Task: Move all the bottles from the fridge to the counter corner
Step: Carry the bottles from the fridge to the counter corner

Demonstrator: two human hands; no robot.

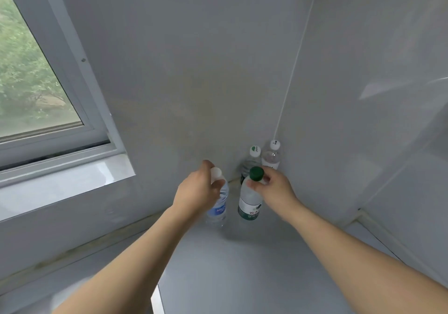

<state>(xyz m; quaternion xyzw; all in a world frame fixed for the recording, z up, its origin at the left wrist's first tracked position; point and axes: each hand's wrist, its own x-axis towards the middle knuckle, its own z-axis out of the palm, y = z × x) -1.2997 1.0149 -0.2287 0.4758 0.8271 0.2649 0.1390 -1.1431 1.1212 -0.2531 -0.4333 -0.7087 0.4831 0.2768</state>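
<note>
Bottles: two (252, 161) (272, 154) stood in counter (242, 265) corner at 1 o'clock | left hand (197, 192) grip clamped on blue-label bottle (219, 207), right hand (272, 187) on green-cap bottle (249, 199), both near corner | fridge unseen, remainder unknown

Setting: small kitchen-type room, domestic or staff use, plain fit-out. Evidence: grey bench (242, 277) running into a corner where two smooth grey wall panels (194, 71) meet at a white seam. Sliding window (36, 71) with pale metal frame on the left wall, green foliage outside. Drinking-water bottles (272, 154) stand upright in the corner on the bench. Daylight, soft.
</note>
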